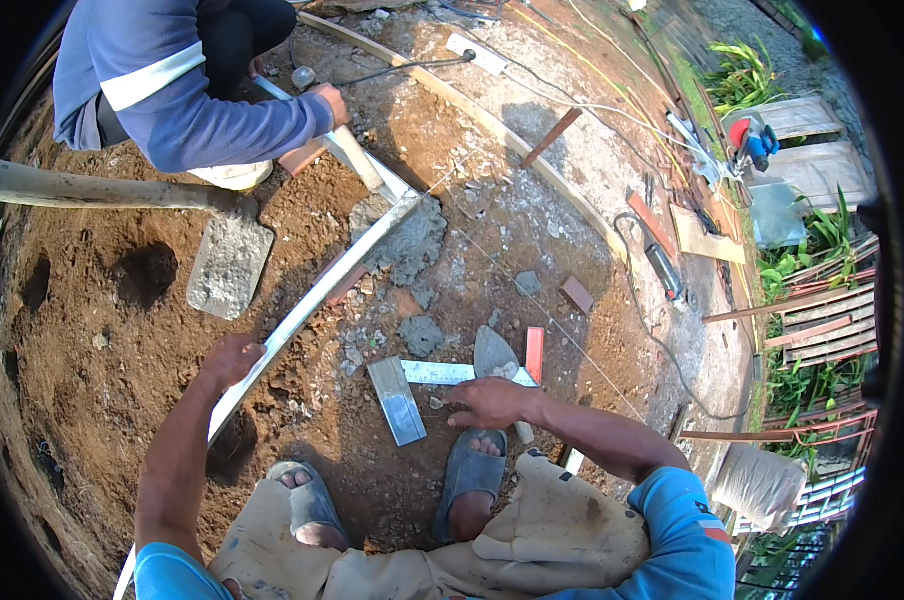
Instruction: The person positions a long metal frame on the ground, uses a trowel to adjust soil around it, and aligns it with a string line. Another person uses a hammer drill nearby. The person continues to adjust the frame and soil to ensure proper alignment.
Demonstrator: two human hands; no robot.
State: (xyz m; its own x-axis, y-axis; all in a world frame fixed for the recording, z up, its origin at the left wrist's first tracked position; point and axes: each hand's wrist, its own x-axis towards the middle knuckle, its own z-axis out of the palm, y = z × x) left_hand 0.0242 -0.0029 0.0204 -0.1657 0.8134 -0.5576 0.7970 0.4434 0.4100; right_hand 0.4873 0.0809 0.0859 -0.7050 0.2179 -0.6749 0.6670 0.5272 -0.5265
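My left hand (234, 362) is wrapped round a long pale metal bar (312, 300) that runs diagonally over the soil. The bar's far end meets another piece at a corner above a patch of wet mortar (412, 240). My right hand (494, 402) is low over a pointing trowel, fingers apart and stretched leftward. The trowel's grey blade (494, 352) shows beyond the hand, its handle (524, 432) on the near side. Beneath lies a square with a marked metal blade (437, 373) and a wide silvery stock (397, 400). A red brick piece (534, 355) stands beside it.
At upper left a crouching co-worker's hand (327, 103) holds a wooden-handled tool against the bar's corner. A shovel (230, 265) lies at left, near a hole (144, 275). A string crosses the ground. Cables, an angle grinder (664, 272) and a power strip (477, 54) lie to the right.
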